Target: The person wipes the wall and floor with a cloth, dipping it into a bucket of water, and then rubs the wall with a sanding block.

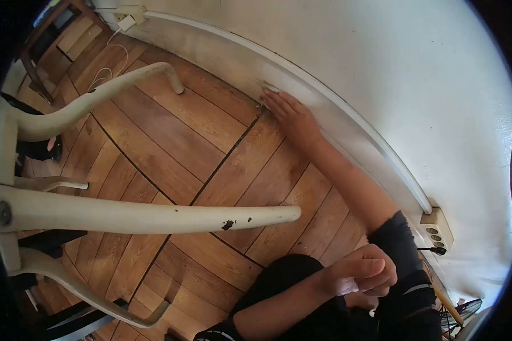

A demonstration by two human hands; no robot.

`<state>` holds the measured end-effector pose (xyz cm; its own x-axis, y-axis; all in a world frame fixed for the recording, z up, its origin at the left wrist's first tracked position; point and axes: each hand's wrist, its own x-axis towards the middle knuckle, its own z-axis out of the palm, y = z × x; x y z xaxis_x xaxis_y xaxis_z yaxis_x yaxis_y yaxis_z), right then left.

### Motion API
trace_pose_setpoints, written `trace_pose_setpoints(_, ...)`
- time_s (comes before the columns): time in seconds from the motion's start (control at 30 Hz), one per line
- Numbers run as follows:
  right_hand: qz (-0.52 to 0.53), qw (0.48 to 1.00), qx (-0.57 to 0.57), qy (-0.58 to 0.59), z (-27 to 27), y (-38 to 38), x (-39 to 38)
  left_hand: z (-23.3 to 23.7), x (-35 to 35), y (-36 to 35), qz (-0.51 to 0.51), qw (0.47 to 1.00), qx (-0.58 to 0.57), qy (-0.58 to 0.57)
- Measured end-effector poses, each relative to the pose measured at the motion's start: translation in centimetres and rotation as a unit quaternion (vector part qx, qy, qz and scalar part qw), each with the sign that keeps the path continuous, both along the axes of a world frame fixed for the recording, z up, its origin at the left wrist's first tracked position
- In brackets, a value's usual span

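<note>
Fingertips (271,98) of the right hand (293,118) rest on the white baseboard (347,122), at the spot where it meets the wooden floor (170,133). The fingers are stretched out flat and grip nothing, and the bare forearm reaches out long across the boards. A small pale bit sits on the baseboard right at the fingertips, too small to identify. The left hand (361,274) is well apart from it, close to the body, beside the dark sleeve (401,241) of the right arm. Its fingers are curled into a loose fist, and whether anything is inside cannot be told. A cream-painted chair frame (153,217) with chipped paint stretches across the floor on the left. A power strip (437,229) sits against the wall (381,62) near the sleeve, and a white plug (126,23) with its thin cable lies at the far end of the baseboard.
</note>
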<state>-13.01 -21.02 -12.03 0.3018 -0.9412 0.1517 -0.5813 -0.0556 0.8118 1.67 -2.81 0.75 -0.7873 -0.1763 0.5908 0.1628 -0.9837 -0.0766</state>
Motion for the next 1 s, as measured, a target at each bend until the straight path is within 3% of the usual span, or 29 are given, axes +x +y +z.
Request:
trace_pose_setpoints(0.1,-0.009,0.997,0.082,-0.006,1.6,5.7,-1.6,0.3,0.2,0.0,0.005,1.0,-0.015,0.001)
trace_pose_setpoints(0.17,-0.037,0.988,0.126,-0.079,1.4,10.8,-3.2,0.4,0.3,0.0,0.01,1.0,-0.01,0.01)
trace_pose_setpoints(0.33,-0.075,0.988,0.135,-0.028,2.5,22.8,-6.6,0.5,0.4,0.4,0.01,1.0,-0.019,0.009)
trace_pose_setpoints(0.4,-0.103,0.976,0.189,-0.033,3.1,25.1,-7.4,0.5,0.1,0.6,0.006,1.0,-0.02,0.019)
trace_pose_setpoints(0.6,-0.072,0.981,0.145,-0.111,2.1,22.2,-6.9,0.7,-0.3,0.8,-0.01,1.0,-0.013,0.027)
trace_pose_setpoints(0.7,-0.043,0.986,0.11,-0.116,1.8,16.9,-4.9,0.9,-0.3,0.7,-0.015,0.999,-0.023,0.018)
trace_pose_setpoints(0.9,-0.034,0.995,0.066,-0.066,0.3,3.8,0.0,0.4,0.0,0.1,-0.011,1.0,-0.027,-0.001)
trace_pose_setpoints(1.0,-0.055,0.995,0.077,0.04,-1.3,-1.4,1.9,0.1,0.2,0.2,-0.009,1.0,-0.016,-0.01)
